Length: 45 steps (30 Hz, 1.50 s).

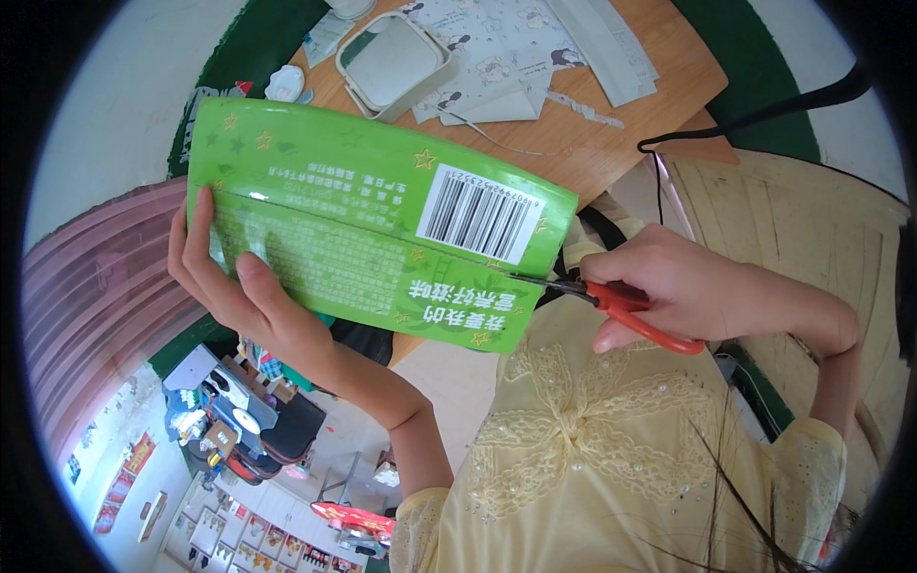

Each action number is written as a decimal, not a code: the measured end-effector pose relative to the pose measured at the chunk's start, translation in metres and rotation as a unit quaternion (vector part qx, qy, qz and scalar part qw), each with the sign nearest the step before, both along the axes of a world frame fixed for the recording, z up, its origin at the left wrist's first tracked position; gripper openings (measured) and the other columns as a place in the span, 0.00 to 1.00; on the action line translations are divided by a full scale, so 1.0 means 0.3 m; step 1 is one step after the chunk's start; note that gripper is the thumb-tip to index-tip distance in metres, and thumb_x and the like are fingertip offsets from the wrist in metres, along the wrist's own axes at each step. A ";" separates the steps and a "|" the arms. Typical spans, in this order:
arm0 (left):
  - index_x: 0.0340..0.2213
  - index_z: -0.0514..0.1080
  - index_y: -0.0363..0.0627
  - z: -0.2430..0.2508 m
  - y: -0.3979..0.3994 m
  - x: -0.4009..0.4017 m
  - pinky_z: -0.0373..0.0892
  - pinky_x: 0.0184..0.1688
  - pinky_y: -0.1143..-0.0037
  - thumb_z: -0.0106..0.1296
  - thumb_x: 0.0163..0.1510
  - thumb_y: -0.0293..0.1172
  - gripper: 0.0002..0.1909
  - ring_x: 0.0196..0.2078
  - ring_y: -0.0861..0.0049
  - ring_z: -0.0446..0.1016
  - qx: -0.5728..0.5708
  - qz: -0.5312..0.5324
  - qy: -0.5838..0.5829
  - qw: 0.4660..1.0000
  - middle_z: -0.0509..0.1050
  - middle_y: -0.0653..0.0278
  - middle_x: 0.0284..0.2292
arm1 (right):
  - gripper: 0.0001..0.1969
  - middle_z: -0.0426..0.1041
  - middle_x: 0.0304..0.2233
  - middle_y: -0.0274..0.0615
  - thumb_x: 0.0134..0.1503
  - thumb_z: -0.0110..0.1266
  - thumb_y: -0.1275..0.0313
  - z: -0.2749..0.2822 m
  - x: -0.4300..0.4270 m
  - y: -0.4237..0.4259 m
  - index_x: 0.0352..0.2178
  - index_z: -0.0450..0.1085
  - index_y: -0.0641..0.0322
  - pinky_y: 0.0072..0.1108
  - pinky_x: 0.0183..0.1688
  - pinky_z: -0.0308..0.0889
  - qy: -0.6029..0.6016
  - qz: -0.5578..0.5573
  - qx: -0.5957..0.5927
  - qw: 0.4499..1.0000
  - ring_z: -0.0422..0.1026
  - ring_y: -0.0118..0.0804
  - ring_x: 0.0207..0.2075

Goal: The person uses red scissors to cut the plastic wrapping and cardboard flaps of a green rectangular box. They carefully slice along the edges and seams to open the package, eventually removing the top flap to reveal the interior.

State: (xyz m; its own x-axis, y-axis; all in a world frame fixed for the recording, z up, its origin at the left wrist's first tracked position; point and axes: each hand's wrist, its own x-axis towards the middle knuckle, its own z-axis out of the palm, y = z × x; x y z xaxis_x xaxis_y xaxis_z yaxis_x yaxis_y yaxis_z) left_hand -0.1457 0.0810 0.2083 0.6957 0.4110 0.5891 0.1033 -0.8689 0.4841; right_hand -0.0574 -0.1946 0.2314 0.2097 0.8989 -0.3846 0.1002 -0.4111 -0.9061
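A green printed cardboard panel (322, 236) with gold stars, a barcode and writing spans the middle of the view, over the table's near edge. At its left end my left hand (251, 294) grips it, with one finger on the printed side and the thumb along the lower edge. My right hand (666, 286) holds scissors (616, 301) with red handles. Their dark blades meet the panel's right edge, just below the barcode, at the end of a crease that runs lengthwise. Part of the blades is hidden by the cardboard.
On the wooden table (666, 122) lie a square white-framed mirror (392, 61), patterned paper sheets (494, 50), pale folded strips (609, 43), a crumpled paper strip (584, 109) and a thin cord (487, 135). A wooden door (809, 236) stands at right, a pink curtain (107, 251) at left.
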 end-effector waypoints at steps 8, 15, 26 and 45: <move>0.45 0.67 0.40 -0.006 -0.006 -0.010 0.55 0.52 0.67 0.33 0.54 0.48 0.27 0.50 0.66 0.62 0.003 -0.001 0.000 1.000 0.63 0.52 0.45 | 0.22 0.62 0.14 0.39 0.46 0.57 0.55 0.026 -0.025 -0.022 0.20 0.61 0.66 0.24 0.18 0.61 -0.321 0.043 0.027 0.946 0.67 0.38 0.16; 0.45 0.66 0.38 -0.016 -0.010 -0.020 0.54 0.53 0.67 0.32 0.55 0.49 0.28 0.50 0.66 0.61 0.000 0.003 -0.010 1.000 0.62 0.52 0.46 | 0.20 0.64 0.15 0.38 0.46 0.57 0.58 0.039 -0.027 -0.021 0.21 0.62 0.67 0.24 0.18 0.63 -0.437 0.088 0.033 0.895 0.67 0.37 0.16; 0.45 0.66 0.39 -0.011 -0.032 0.003 0.54 0.53 0.67 0.33 0.54 0.51 0.29 0.51 0.68 0.60 0.018 0.018 -0.002 1.000 0.62 0.54 0.46 | 0.22 0.60 0.10 0.48 0.50 0.56 0.58 0.029 0.010 0.029 0.16 0.61 0.68 0.27 0.18 0.57 0.102 -0.043 -0.032 0.993 0.60 0.44 0.13; 0.45 0.65 0.42 0.007 -0.072 -0.018 0.52 0.57 0.66 0.31 0.52 0.49 0.27 0.56 0.71 0.56 -0.036 0.042 -0.001 0.998 0.59 0.57 0.49 | 0.25 0.59 0.11 0.43 0.46 0.58 0.54 0.090 0.033 -0.022 0.18 0.59 0.66 0.26 0.19 0.54 0.100 0.068 -0.143 0.982 0.60 0.42 0.14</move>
